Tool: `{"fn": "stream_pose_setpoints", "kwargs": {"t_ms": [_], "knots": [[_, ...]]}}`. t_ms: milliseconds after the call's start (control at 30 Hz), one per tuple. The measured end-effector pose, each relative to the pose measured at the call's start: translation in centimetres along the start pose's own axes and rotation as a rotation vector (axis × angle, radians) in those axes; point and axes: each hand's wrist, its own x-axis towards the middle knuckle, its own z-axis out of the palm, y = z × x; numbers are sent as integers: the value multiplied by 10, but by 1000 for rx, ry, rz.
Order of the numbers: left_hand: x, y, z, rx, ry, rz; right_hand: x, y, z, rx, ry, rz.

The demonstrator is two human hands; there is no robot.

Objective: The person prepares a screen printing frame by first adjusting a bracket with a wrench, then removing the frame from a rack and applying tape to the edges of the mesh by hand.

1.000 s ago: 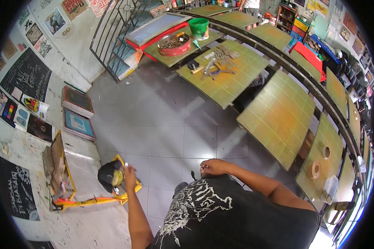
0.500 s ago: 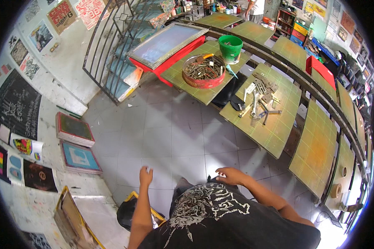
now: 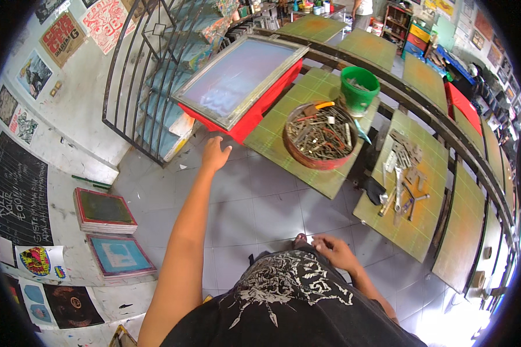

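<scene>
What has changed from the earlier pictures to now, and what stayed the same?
The left hand left the black-and-yellow thing on the floor and now stretches, empty, toward the framed printing screen on its red base. The view has closed in on the tables. The right hand stayed empty near the waist. The round tray of tools and green bucket kept their places.

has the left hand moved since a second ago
Yes. The left hand was down by a yellow-edged thing on the floor; it now reaches forward, empty and open, close to the red-framed screen on the green table.

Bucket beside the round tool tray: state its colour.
Green bucket, clearest in the head view.
</scene>
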Motion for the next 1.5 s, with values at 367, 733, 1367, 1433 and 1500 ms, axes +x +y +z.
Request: {"fn": "stream_pose_setpoints", "kwargs": {"t_ms": [367,733,1367,1433,1500], "knots": [[203,-213,-49,-7,164,-4,413,-136,8,371,298,-188],[438,-377,-13,-24,-173,-48,652,-90,3,586,820,159],[496,-405,-113,-751,-121,-81,510,-391,153,448,862,-750],[460,-308,-138,-1016,-68,22,472,-425,149,101,775,-1263],[417,-254,-165,-1117,-68,82,399,-468,162,407,169,-1215]]}}
